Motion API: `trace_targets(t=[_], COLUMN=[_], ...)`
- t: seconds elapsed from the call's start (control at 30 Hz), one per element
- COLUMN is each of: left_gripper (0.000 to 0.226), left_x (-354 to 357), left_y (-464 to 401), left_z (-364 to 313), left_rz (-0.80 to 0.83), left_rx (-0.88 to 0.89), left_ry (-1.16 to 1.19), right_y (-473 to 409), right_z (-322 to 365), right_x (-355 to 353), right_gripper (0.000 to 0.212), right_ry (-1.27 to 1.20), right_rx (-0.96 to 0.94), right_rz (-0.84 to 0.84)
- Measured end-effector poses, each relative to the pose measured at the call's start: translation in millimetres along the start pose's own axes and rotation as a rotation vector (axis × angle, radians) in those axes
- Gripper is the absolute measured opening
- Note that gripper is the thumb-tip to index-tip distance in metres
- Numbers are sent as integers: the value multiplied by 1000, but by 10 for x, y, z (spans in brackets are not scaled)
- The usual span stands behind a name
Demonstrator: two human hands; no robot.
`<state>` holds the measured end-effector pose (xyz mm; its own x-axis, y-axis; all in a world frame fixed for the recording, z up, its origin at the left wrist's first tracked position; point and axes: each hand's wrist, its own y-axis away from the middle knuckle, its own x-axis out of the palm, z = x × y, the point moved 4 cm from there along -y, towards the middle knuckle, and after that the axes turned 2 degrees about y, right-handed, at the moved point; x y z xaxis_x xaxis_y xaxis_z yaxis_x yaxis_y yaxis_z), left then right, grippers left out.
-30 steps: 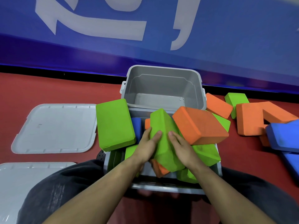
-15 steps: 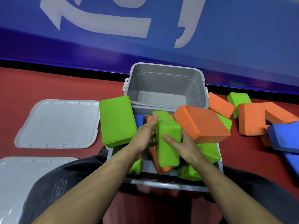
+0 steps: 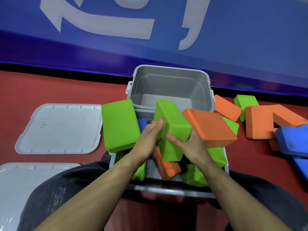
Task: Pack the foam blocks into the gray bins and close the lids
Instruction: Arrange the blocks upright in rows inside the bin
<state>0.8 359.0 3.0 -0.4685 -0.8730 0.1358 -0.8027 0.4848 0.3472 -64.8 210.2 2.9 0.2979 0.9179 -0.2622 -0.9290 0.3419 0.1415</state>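
Both hands grip a green foam block [image 3: 171, 124] held tilted above the near gray bin [image 3: 166, 191]. My left hand [image 3: 148, 139] presses its left side, my right hand [image 3: 188, 144] its right side and near end. That bin is crammed with green, orange and blue blocks; a big green block [image 3: 119, 125] leans on its left edge and a big orange block [image 3: 210, 126] on its right. Behind it stands a second gray bin [image 3: 171, 75] with nothing inside.
Two gray lids lie on the red floor at left, one lid [image 3: 60, 129] beside the bins and one lid [image 3: 21, 185] nearer me. Loose orange [image 3: 258, 122], green [image 3: 245, 101] and blue [image 3: 293, 139] blocks lie at right. A blue wall rises behind.
The held green block has risen out of the near bin and swung its far end up toward the far bin; both hands moved with it.
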Motion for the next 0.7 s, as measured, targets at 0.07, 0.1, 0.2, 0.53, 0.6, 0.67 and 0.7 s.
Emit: trace_targets(t=[0.07,0.1,0.2,0.53,0.6,0.67,0.7], left_gripper=[45,42,43,47,37,45,49], left_x=[-4,-10,-91,-299,-366,-462,-509], left_y=[10,21,63,19,-9,-35,-47], left_z=[-31,-67,-209,-135,-132,-135,-136], left_rz=[-4,-9,-107,-297,-348,-393,-414], left_rx=[1,4,11,-118,-117,-122,-131], left_ry=[34,55,81,-92,-65,-17,8], right_y=[14,19,20,60,45,7,-13], right_z=[5,-6,-21,-26,-59,-105,-144], right_x=[37,70,146,316,301,253,234], right_gripper=[68,82,105,71,64,63,58], right_ry=[0,2,58,171,113,83,73], right_rx=[-12,-10,-18,-64,-41,8,33], right_rz=[24,55,158,341,259,144,111])
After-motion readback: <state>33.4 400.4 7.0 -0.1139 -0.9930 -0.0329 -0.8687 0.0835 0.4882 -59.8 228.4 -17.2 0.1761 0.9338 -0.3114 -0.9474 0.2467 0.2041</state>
